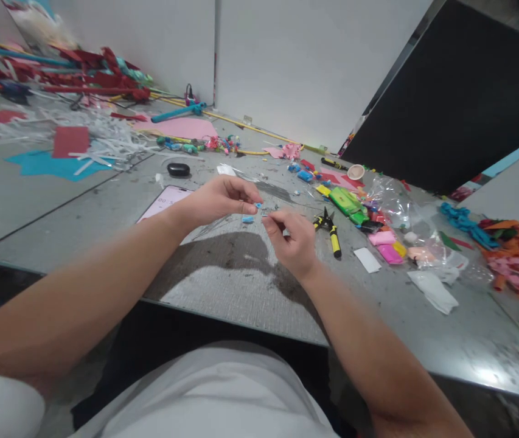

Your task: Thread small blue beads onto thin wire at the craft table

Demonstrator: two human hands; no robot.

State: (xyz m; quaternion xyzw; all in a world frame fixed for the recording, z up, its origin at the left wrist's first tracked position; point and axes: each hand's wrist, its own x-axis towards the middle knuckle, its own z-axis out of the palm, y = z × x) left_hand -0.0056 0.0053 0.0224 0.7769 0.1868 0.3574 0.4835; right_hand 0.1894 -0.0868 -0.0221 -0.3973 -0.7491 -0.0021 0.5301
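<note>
A small blue piece is being pinched between the thumb and fingers of the left hand, above the tabletop and to the left of the pliers. The right hand is being held just left of the pliers, its thumb and forefinger brought together at the tips; a pale speck is showing there, but whether anything is being gripped cannot be told. The two hands are being held near each other, with a narrow gap between their fingertips.

A blue scrap is lying to the left of the pliers, below the left hand. Farther left of the pliers, a phone is being partly covered by the left forearm, and a black case is lying left of the pliers and beyond their level. A green packet is resting just beyond the pliers and a little to their right; a white card is lying to their right, on the nearer side.

By its look, the small blue piece is being judged very light and probably soft, more likely to be dented than dropped. A light hold is being called for, at its outer edges, with only the fingertips being used.
</note>
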